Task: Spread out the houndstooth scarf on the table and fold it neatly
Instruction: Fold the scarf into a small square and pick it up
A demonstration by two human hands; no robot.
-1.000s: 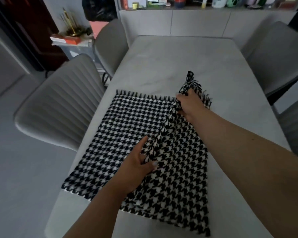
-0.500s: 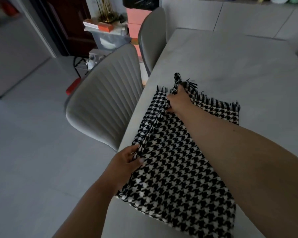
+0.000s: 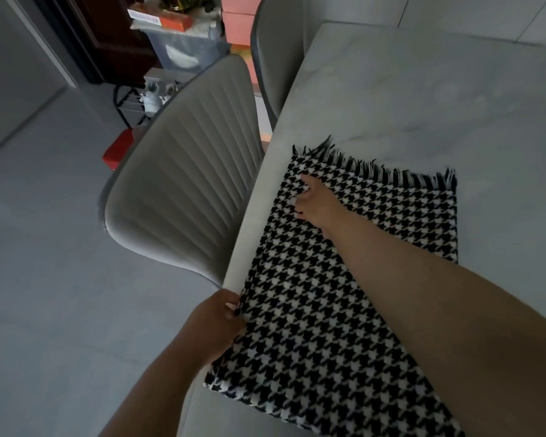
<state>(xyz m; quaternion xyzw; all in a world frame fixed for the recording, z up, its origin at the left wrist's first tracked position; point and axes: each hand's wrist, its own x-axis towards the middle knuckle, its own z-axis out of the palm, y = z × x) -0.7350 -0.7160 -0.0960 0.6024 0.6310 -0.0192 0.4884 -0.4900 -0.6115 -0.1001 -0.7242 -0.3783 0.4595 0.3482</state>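
Already the black-and-white houndstooth wool scarf [image 3: 344, 294] lies folded flat along the left edge of the pale marble tabletop [image 3: 423, 99], fringe far. Left hand [image 3: 216, 323] pinches its near-left edge; right hand [image 3: 316, 201] presses it with fingers partly curled. Likely further folds remain. The near-right corner is cut off, layers hidden.

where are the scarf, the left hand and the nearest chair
scarf [image 3: 344, 310]: head view, middle of the checked cloth
left hand [image 3: 213, 326]: head view, back of the hand at the scarf's left edge
nearest chair [image 3: 183, 197]: head view, ribbed backrest
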